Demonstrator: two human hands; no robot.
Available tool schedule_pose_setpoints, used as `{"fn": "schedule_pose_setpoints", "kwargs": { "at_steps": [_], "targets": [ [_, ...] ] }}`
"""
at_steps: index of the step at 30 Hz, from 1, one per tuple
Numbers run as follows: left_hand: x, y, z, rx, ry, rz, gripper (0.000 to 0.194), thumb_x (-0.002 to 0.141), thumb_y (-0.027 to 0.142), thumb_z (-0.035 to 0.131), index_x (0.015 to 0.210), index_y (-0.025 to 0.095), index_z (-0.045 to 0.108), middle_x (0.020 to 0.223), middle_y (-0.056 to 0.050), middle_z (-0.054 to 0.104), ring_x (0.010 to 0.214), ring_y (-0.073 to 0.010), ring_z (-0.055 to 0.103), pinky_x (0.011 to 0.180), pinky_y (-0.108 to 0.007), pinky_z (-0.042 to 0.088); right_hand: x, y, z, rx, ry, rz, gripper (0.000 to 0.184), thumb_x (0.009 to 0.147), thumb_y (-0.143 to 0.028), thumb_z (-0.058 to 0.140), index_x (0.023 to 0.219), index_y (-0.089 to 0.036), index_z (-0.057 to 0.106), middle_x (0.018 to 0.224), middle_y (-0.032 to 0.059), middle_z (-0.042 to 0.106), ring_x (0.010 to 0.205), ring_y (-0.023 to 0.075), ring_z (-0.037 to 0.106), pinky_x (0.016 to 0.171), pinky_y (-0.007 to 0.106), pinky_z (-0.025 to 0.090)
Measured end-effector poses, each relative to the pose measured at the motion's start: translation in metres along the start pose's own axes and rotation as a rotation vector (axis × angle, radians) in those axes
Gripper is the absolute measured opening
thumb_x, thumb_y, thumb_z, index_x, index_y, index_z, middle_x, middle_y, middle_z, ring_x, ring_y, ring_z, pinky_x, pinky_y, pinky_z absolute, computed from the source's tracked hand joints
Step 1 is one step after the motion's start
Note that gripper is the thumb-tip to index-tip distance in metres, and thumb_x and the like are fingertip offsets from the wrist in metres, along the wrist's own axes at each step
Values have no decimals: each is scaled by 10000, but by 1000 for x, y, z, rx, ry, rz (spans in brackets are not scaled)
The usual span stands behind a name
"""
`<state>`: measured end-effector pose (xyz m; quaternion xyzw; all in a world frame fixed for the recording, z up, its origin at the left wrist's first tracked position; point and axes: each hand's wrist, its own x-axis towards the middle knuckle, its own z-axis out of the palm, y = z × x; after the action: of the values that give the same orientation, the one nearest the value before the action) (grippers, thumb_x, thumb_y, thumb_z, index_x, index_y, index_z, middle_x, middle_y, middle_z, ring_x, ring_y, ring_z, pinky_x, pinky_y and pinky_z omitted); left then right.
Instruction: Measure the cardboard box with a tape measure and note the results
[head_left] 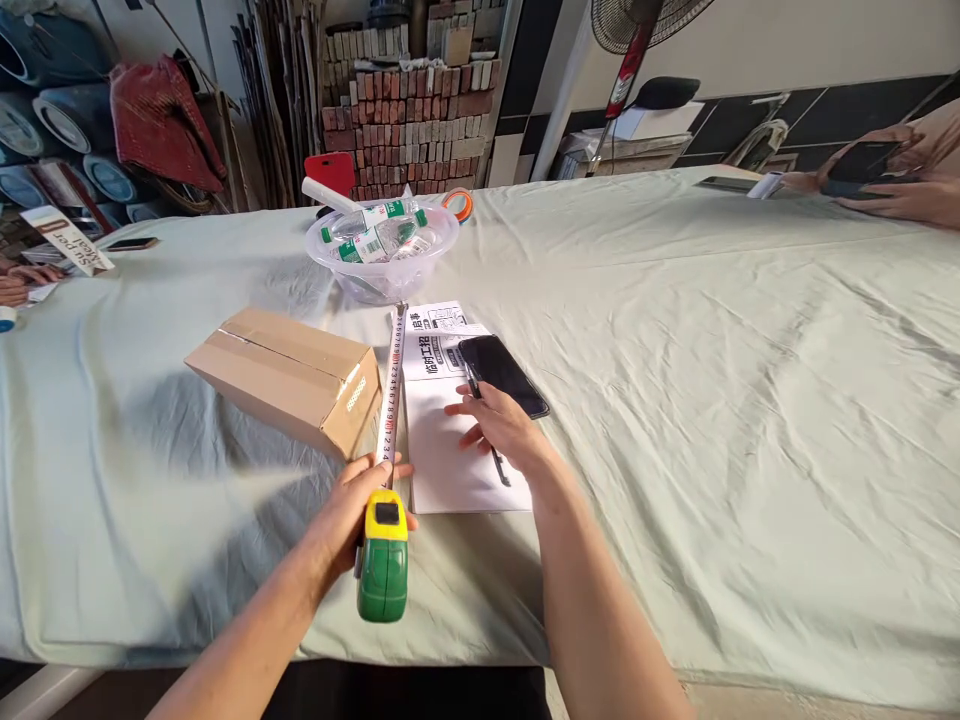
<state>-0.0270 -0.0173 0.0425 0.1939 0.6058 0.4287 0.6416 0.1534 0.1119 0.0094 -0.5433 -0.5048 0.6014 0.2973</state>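
Note:
My left hand (352,520) grips a green and yellow tape measure (383,560), its blade (392,385) pulled out along the left edge of a white printed sheet (450,450). Just left of the blade lies a brown cardboard box (289,378). My right hand (501,425) rests on the sheet with a black pen (484,420) in its fingers. A black phone (502,375) lies on the sheet beside that hand.
A clear plastic bowl (382,265) with small bottles and a white tube stands behind the sheet, an orange tape roll (459,202) beyond it. Pale green cloth (712,400) covers the table. Another person's hands (892,190) hold a phone at far right; more hands (22,280) at far left.

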Motion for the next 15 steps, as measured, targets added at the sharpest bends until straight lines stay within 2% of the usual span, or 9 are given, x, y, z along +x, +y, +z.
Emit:
{"fn": "schedule_pose_setpoints", "kwargs": {
  "at_steps": [4, 6, 9, 12, 15],
  "targets": [
    [6, 7, 4, -21, -47, 24, 302, 860, 322, 591, 1111, 156, 566, 1178, -160, 670, 517, -146, 655, 461, -265, 490, -3, -3, 3, -127, 27, -14, 179, 872, -324, 529, 1007, -208, 552, 1011, 80, 725, 467, 132, 636, 350, 225, 330],
    [17, 14, 9, -72, -75, 67, 274, 848, 308, 603, 1068, 146, 575, 1116, -148, 689, 506, -145, 645, 444, -258, 473, -4, -7, 4, -244, 48, -63, 133, 873, -313, 528, 928, -202, 576, 941, 66, 732, 467, 123, 618, 374, 227, 318],
    [41, 24, 17, -202, -94, 94, 254, 836, 283, 612, 1044, 141, 579, 1034, -128, 704, 538, -147, 646, 464, -254, 483, 0, -16, 5, -463, 98, -152, 124, 842, -291, 567, 902, -197, 620, 814, 41, 717, 512, 130, 614, 451, 241, 364],
    [66, 26, 20, -412, -176, 3, 174, 862, 249, 557, 996, 140, 567, 946, -121, 709, 551, -131, 630, 500, -239, 493, 16, -26, 8, -716, 136, -258, 135, 811, -296, 610, 899, -204, 654, 759, 33, 685, 586, 160, 616, 525, 265, 377],
    [78, 25, 17, -543, -263, -87, 89, 882, 213, 506, 934, 158, 551, 930, -105, 708, 547, -113, 613, 494, -215, 478, 41, -32, 17, -925, 121, -394, 117, 800, -295, 643, 886, -217, 658, 825, 43, 692, 704, 193, 617, 581, 275, 355]
  ]
}}
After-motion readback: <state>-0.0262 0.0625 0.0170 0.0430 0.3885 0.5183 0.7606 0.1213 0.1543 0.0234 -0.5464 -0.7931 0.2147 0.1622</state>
